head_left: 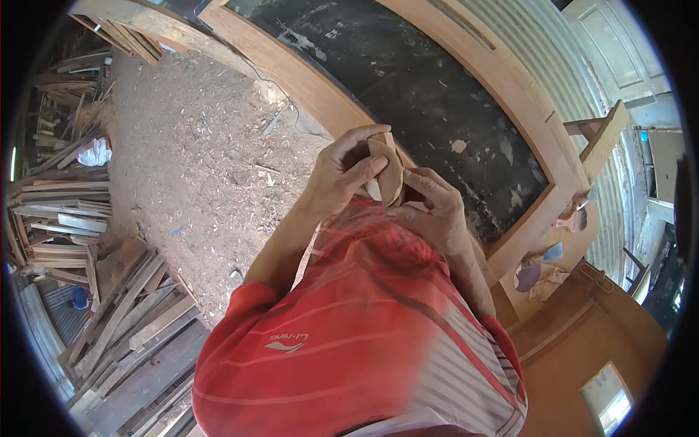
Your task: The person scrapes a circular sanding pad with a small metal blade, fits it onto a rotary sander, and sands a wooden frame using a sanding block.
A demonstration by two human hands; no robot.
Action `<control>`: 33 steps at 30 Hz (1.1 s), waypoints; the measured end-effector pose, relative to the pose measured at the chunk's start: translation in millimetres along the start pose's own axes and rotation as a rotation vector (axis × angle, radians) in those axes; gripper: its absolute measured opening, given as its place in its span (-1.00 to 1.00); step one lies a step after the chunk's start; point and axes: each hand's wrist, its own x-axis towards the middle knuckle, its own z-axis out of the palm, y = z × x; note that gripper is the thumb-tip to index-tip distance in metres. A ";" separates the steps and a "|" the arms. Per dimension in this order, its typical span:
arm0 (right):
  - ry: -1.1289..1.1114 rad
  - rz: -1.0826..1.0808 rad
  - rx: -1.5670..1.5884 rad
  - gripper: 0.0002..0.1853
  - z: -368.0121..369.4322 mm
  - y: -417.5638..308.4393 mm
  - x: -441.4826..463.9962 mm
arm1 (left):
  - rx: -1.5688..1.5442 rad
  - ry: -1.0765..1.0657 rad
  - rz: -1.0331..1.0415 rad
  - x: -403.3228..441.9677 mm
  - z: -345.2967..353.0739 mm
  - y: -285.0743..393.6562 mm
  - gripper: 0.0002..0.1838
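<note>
Close in front of my chest, both hands hold a folded brown sheet point(391, 173) that looks like sandpaper. A pale wooden edge shows at its top, but whether it wraps a block I cannot tell. My left hand point(348, 169) grips it from the left, thumb pressed on its face and index finger along the top. On the other side, my right hand point(437, 207) pinches its right edge between thumb and curled fingers, partly hidden. Just beyond the hands lies a black panel point(444, 102) with pale smudges, bordered by a wooden frame point(309, 73).
Wood shavings cover the floor point(196, 146) to the left. Stacked timber offcuts point(65, 218) and long boards point(131, 320) line that side. A corrugated metal wall point(542, 44) stands beyond the frame. Small items lie on a wooden surface point(582, 244) at right. A cable point(295, 109) trails near the frame.
</note>
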 end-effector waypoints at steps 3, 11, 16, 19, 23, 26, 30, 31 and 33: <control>0.005 0.085 0.153 -0.40 -11.8 -0.7 5.1 | 0.062 0.046 -0.003 2.6 8.0 2.9 -0.44; 0.038 0.341 -0.089 -0.50 -26.6 -8.9 14.3 | 0.123 -0.010 0.070 8.6 34.7 -11.7 -0.39; 0.155 0.491 -0.256 -0.69 -71.0 -9.7 -4.2 | 0.596 0.110 0.168 24.4 17.7 -15.4 -0.40; 0.167 0.422 -0.629 -0.68 -104.4 13.2 -33.9 | 0.890 0.479 0.271 47.2 -56.5 -31.2 -0.45; 0.029 0.407 -0.664 -0.66 -103.2 5.9 -59.0 | 1.006 0.935 0.171 84.6 -156.1 -47.8 -0.04; -0.031 0.307 -0.806 -0.65 -100.4 14.4 -71.3 | 0.811 1.075 0.056 115.2 -185.8 -64.8 0.10; -0.028 0.186 -0.827 -0.67 -97.4 25.9 -73.1 | 0.771 1.051 -0.185 139.9 -179.0 -84.4 0.11; -0.030 0.167 -0.837 -0.68 -93.8 30.3 -69.3 | 0.657 1.068 -0.102 142.4 -180.0 -89.8 0.08; -0.031 0.139 -0.850 -0.71 -87.5 34.0 -60.5 | 0.426 1.084 0.066 146.8 -178.1 -102.9 0.00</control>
